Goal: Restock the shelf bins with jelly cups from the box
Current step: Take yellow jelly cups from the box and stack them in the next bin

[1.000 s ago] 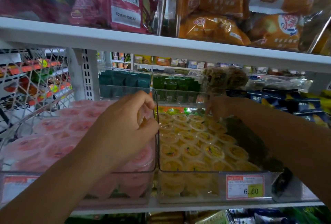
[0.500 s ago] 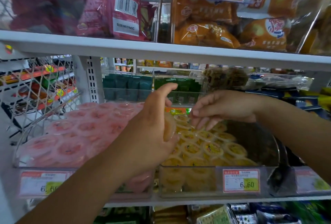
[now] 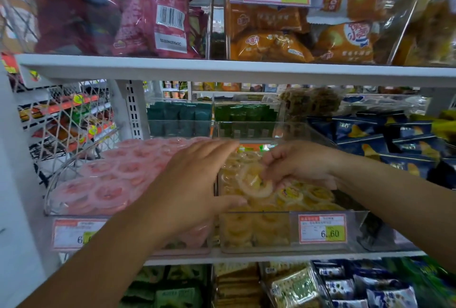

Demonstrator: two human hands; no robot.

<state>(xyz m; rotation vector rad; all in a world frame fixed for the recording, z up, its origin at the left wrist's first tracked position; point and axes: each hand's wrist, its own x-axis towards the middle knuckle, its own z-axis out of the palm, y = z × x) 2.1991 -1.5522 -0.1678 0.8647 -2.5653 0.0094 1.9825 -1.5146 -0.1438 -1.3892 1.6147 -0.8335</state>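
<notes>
Hands are both up at the middle shelf on my feed, working over two clear bins that sit side by side. I see the right hand [image 3: 299, 166] pinching one yellow jelly cup [image 3: 254, 182] between thumb and curled fingertips. The cup is tilted, its round face turned toward me, and it hangs just above the heap of yellow cups [image 3: 308, 196] filling the right bin [image 3: 356, 233]. The left hand [image 3: 192, 184] holds nothing: its fingers are straight and loosely spread, palm down, lying across the divide between the two bins, with the thumb reaching over the front of the yellow heap, just beside the pinched cup. I cannot tell whether that palm rests on anything beneath it. The left bin [image 3: 53, 191] is piled to the brim with pink jelly cups [image 3: 123, 172]. A price tag [image 3: 322, 228] reading 6.60 is fixed to the front wall of the right bin. On the upper shelf [image 3: 246, 72] I make out red packets [image 3: 153, 16] and orange packets [image 3: 271, 44]; blue packets [image 3: 370, 140] are stacked to the right of the bins
</notes>
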